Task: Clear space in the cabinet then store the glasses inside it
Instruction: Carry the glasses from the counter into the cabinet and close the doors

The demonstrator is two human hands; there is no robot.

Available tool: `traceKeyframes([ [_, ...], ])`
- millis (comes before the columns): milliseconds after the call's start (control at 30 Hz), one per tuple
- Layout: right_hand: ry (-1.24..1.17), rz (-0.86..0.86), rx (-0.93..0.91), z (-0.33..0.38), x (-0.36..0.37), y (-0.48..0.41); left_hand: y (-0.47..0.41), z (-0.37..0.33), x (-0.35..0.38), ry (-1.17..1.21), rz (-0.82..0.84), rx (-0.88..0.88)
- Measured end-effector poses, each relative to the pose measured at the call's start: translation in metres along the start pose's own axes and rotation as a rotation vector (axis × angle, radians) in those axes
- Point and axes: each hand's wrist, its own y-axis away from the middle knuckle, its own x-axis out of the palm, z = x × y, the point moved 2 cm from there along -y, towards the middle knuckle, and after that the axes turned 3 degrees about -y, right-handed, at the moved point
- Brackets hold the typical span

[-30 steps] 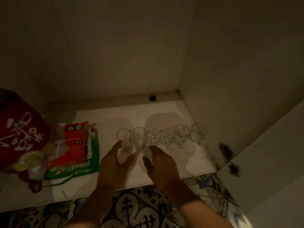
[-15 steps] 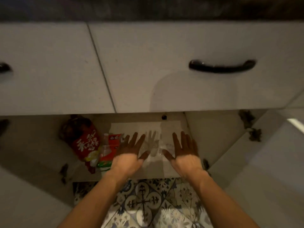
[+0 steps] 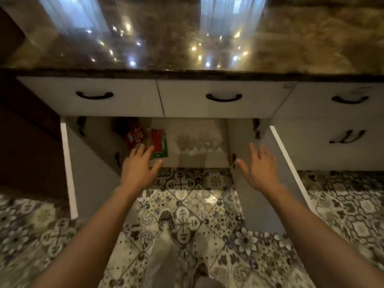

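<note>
Both hands pulled back, empty, from glasses

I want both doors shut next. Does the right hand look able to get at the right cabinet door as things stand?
Probably yes. The right hand, open and empty, hovers just beside the right cabinet door's inner face, with nothing between them.

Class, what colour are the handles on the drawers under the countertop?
Black. The curved drawer handles stand out against the pale drawer fronts in the head view.
</note>
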Motion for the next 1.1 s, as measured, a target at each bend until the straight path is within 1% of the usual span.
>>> traceKeyframes([
  [100,-0.034,-0.022,0.094,-0.025,-0.016,0.029,0.045,0.039,-0.003,0.041,0.036,-0.188],
  [167,-0.002,0.010,0.169,-0.041,-0.015,0.053,0.080,0.064,0.003,0.039,0.097,-0.312],
  [233,0.023,0.044,0.245,-0.059,-0.004,0.078,0.113,0.088,0.011,0.014,0.178,-0.406],
  [300,0.031,0.083,0.324,-0.076,0.008,0.101,0.137,0.107,0.015,-0.016,0.234,-0.450],
  [400,0.065,0.112,0.419,-0.095,0.025,0.125,0.151,0.131,0.020,-0.039,0.271,-0.421],
  [500,0.014,0.142,0.515,-0.105,0.032,0.138,0.152,0.146,0.027,-0.015,0.298,-0.357],
  [567,-0.002,0.154,0.546,-0.112,0.036,0.143,0.152,0.151,0.033,-0.002,0.295,-0.315],
  [733,-0.024,0.213,0.563,-0.113,0.039,0.154,0.161,0.155,0.046,0.003,0.276,-0.268],
  [833,0.003,0.228,0.528,-0.113,0.045,0.157,0.161,0.155,0.051,0.004,0.250,-0.288],
  [967,-0.007,0.219,0.542,-0.118,0.050,0.159,0.163,0.154,0.054,-0.016,0.197,-0.304],
  [1100,-0.016,0.216,0.584,-0.128,0.046,0.163,0.161,0.156,0.054,-0.014,0.243,-0.346],
])
